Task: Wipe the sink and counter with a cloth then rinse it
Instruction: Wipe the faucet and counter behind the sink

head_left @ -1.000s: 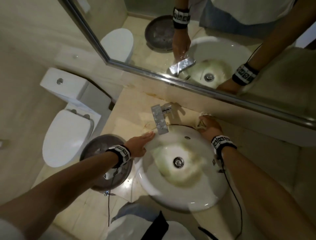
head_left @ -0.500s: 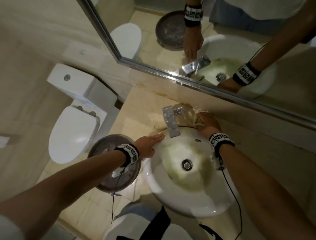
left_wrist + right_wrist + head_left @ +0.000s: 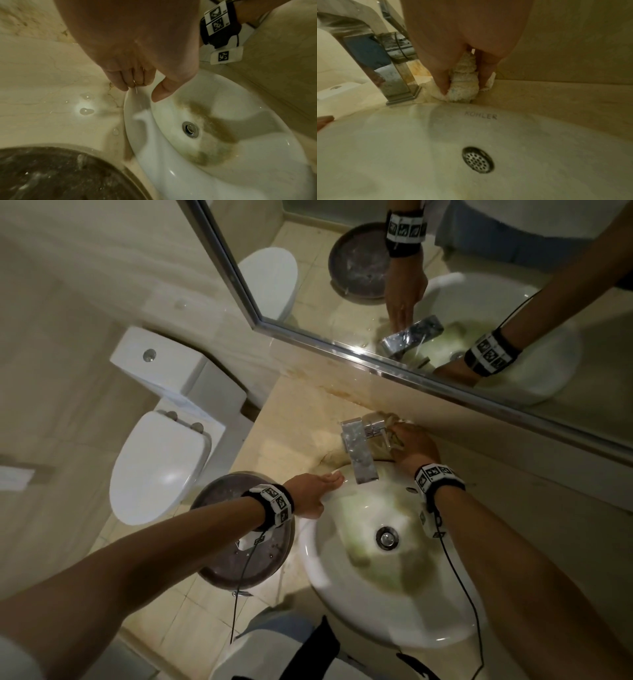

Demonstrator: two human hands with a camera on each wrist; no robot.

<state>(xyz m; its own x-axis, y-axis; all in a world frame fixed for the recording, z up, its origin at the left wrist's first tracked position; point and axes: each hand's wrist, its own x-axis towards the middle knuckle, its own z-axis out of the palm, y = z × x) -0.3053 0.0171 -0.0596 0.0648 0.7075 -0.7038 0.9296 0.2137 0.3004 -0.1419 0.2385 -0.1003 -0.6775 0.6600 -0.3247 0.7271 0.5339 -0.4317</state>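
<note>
The right hand [image 3: 462, 65] pinches the bunched cloth [image 3: 464, 86] between curled fingers against the worktop [image 3: 294, 419], at the sink's [image 3: 346, 611] twelve o'clock rim, just right of the tap [image 3: 359, 453]. We note the left hand [image 3: 313, 493] rests spread on the ten o'clock rim, holding nothing. We judge the right hand nearer the unwiped basin. Tap and hand hide most of the cloth from the head view.

Two bare forearms, black wristband [image 3: 274, 503] on the left wrist with white square tags printed in black patterns, the same wristband [image 3: 436, 475] on the right wrist, small white tagged block hanging under each, thin black cable [image 3: 462, 587] along the right arm
</note>
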